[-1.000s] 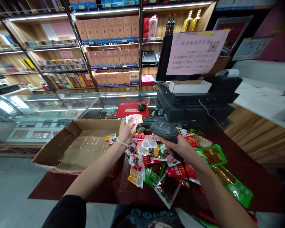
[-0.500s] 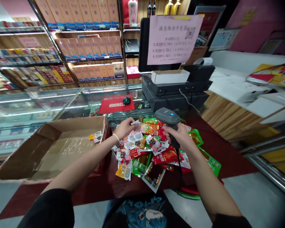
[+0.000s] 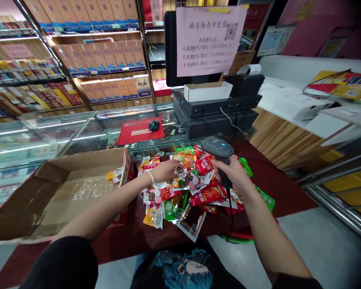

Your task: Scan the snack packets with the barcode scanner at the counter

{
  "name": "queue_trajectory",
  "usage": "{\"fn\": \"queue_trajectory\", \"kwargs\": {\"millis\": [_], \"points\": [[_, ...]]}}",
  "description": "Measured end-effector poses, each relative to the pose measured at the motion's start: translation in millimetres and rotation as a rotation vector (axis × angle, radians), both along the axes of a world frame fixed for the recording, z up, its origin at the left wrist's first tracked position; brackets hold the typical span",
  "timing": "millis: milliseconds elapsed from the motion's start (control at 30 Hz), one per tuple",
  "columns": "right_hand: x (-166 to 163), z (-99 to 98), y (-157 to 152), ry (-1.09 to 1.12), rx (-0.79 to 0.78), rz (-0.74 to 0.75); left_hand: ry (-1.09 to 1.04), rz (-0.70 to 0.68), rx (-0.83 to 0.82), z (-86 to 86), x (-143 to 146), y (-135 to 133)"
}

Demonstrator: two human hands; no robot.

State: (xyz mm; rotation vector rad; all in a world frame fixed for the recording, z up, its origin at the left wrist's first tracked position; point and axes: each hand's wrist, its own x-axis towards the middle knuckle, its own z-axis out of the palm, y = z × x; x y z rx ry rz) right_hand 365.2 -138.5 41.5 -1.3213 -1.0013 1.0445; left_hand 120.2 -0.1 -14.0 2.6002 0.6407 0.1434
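My right hand [image 3: 235, 173] grips a dark grey barcode scanner [image 3: 218, 147] by its handle, a blue light glowing on top and the cord hanging down. Across the pile of snack packets [image 3: 209, 194] reaches my left hand [image 3: 166, 171], a band on its wrist. Its fingers are closed on the edge of a small snack packet [image 3: 179, 171] with a dark label; the fingertips are partly hidden. Red, green, orange and white packets overlap in the pile. A dark packet with a silver border [image 3: 192, 222] lies at its front edge.
An open cardboard box [image 3: 63, 196] with a few packets in its right side stands at the left. Behind the pile are a red mouse pad [image 3: 129, 134], a mouse [image 3: 153, 125], a cash drawer [image 3: 210, 122] and a screen covered by a pink notice [image 3: 209, 44].
My left hand has moved slightly right and down, from a pale packet to one with a dark label. The scanner stays in my right hand, shifted slightly right. The view has turned slightly.
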Motion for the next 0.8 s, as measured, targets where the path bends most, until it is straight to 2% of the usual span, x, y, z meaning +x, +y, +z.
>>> {"fn": "queue_trajectory", "kwargs": {"millis": [200, 300, 400, 667, 800], "points": [[-18, 10.6, 7, -0.028, -0.025, 0.073, -0.253, 0.278, -0.105, 26.8, -25, 6], [-29, 15.8, 11, -0.051, -0.041, 0.102, -0.412, 0.453, -0.178, 39.1, -50, 8], [-41, 17.5, 18, -0.052, -0.060, 0.144, -0.512, 0.597, -0.181, 46.4, -85, 13], [-99, 19.3, 53, -0.161, -0.096, 0.331, -0.529, 0.850, -0.052, 40.2, -201, 25], [-136, 17.5, 71, -0.170, -0.137, 0.398, -0.502, 0.972, -0.040, 33.6, -246, 24]]}}
